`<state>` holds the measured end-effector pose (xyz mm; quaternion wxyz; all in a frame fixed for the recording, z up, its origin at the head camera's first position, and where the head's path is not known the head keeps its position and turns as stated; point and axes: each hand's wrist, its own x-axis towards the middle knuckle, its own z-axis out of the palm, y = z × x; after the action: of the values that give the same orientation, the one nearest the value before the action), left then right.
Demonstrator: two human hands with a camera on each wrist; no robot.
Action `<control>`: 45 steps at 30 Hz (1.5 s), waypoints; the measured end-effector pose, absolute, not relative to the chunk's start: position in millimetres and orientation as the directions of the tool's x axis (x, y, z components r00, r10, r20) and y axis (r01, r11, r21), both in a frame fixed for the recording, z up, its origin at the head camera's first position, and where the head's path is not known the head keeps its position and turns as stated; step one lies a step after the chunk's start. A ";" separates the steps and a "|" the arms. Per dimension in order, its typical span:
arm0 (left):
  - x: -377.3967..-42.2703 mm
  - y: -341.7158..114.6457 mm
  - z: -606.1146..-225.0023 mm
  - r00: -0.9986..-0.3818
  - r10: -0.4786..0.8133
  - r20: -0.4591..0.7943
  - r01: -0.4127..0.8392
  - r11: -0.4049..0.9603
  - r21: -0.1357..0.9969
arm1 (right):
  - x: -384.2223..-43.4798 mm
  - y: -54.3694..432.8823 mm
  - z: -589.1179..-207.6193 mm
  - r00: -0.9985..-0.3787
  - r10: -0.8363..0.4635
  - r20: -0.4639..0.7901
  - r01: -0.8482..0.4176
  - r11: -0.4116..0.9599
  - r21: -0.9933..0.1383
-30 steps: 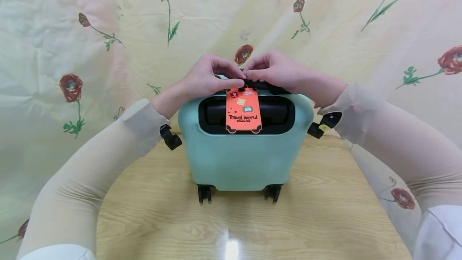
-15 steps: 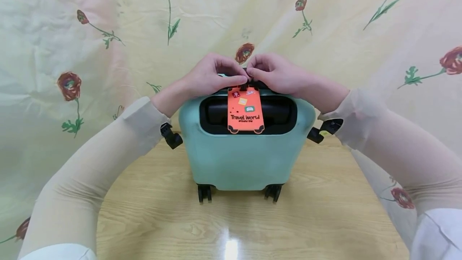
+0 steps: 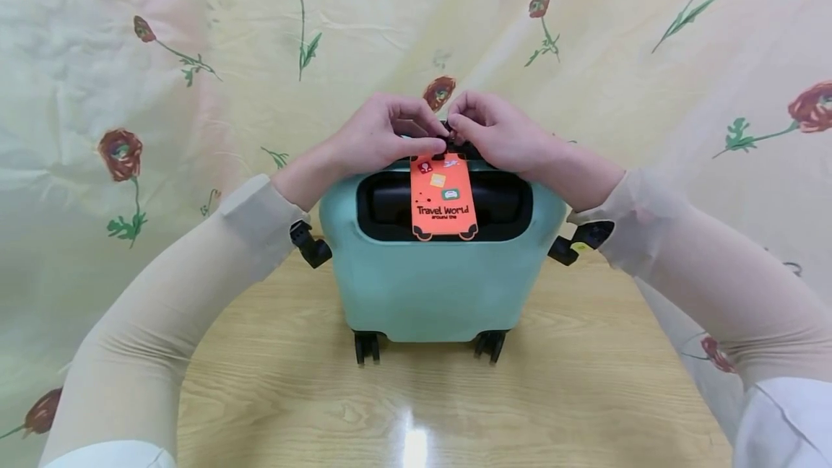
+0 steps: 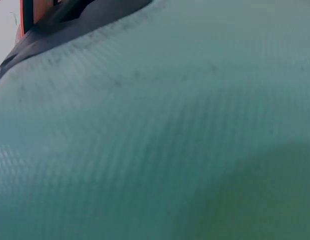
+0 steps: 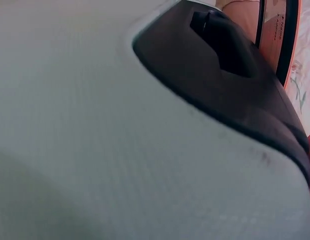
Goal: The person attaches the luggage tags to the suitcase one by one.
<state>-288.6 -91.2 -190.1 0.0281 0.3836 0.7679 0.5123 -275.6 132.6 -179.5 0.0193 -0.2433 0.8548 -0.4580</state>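
A mint-green suitcase (image 3: 429, 287) stands upright on its black wheels, its front recess (image 3: 383, 201) facing me. An orange luggage tag (image 3: 444, 197) reading "Travel World" hangs in front of that recess from the top handle. My left hand (image 3: 380, 134) pinches the tag's black strap just above the tag. Close beside it, my right hand (image 3: 503, 134) pinches the strap between thumb and forefinger; the strap is small and mostly covered by fingertips. The green shell (image 4: 155, 125) fills the left wrist view. In the right wrist view the tag's back (image 5: 275, 35) shows printed lines.
The suitcase stands on a light wood table (image 3: 292, 396) with a bright light reflection near the front. Behind and around hangs a cream cloth (image 3: 364, 20) printed with red flowers. Each wrist carries a black camera mount (image 3: 312, 244).
My right hand has drawn slightly up and back from the handle, its thumb and forefinger now higher. The tag has shifted a little to the right. My left hand stays nearly in place.
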 end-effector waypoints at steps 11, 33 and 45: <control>-286.5 -87.5 -186.9 -0.742 0.601 0.298 0.507 0.212 0.835 | -282.8 141.9 -178.5 -0.875 -0.460 0.153 -0.350 0.381 -0.856; -286.3 -85.8 -182.9 -0.797 0.538 0.273 0.459 0.247 0.853 | -280.6 138.8 -178.9 -0.890 -0.428 0.160 -0.320 0.336 -0.885; -285.4 -85.5 -184.3 -0.730 0.595 0.336 0.590 0.300 0.750 | -276.4 133.8 -176.0 -0.906 -0.403 0.127 -0.291 0.377 -0.880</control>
<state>-285.4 -85.5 -184.3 0.0027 0.3675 0.8062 0.4637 -276.4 133.8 -176.0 0.0542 -0.2094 0.8279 -0.5175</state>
